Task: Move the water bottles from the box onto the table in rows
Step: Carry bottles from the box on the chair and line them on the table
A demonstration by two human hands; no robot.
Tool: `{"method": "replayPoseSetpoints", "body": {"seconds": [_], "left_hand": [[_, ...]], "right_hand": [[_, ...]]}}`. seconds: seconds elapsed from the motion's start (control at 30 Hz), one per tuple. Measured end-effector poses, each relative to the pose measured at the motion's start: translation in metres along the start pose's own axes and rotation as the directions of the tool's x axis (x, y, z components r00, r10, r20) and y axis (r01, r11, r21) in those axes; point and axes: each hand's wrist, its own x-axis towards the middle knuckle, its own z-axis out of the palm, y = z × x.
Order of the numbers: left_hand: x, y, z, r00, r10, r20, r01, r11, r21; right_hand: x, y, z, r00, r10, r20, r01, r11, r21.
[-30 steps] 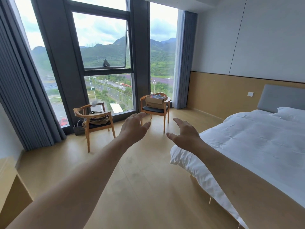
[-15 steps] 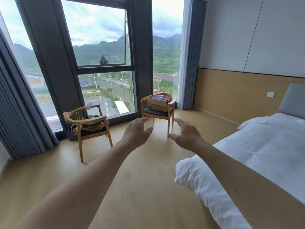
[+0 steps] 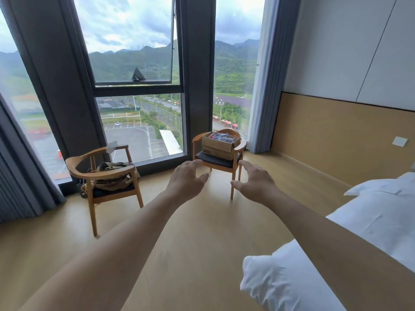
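Both bare arms stretched straight out ahead, roughly level, palms turned down and slightly inward. Left hand [image 3: 186, 179] relaxed, fingers loosely spread and gently bent, thumb pointing toward the other hand, nothing in its grasp. Right hand [image 3: 256, 181] much the same: fingers fanned forward with a slight curve, thumb angled inward, holding nothing. Between the two thumbs, a clear gap of bare pale wooden floor [image 3: 197, 243]. Beyond the fingertips of both hands, well apart from them, an open brown cardboard box [image 3: 219, 147] sitting on the dark seat cushion of a light wooden armchair [image 3: 235, 167]; inside the box, blue-and-red labelled water bottles [image 3: 221, 137], packed close, too small to count. Off to the left of the left hand, a second light wooden armchair [image 3: 101, 171] with a rounded back rail, carrying a crumpled olive-brown bag [image 3: 112, 176] on its seat. Past both chairs, tall dark-framed windows [image 3: 139, 86] with grey curtains, looking onto green hills and a parking lot. Beside and below the right forearm, the corner of a bed under a rumpled white duvet [image 3: 292, 277]. No table anywhere in sight from this angle.
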Motion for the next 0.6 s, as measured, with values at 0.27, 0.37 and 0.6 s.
{"method": "replayPoseSetpoints", "body": {"seconds": [0.27,0.37,0.6], "left_hand": [[0.193,-0.077,0.028,0.995,0.096,0.021,-0.095,0.995,-0.030],[0.264,-0.108,0.025,0.993,0.108,0.051,-0.108,0.994,0.000],[0.402,-0.161,0.045,0.993,0.084,0.088,-0.081,0.996,-0.034]], "right_hand": [[0.172,-0.023,0.070,0.998,0.033,-0.049,-0.033,0.999,-0.012],[0.236,-0.035,0.085,0.996,0.073,-0.046,-0.074,0.997,-0.015],[0.371,-0.038,0.124,0.992,0.117,-0.048,-0.118,0.993,-0.031]]}}
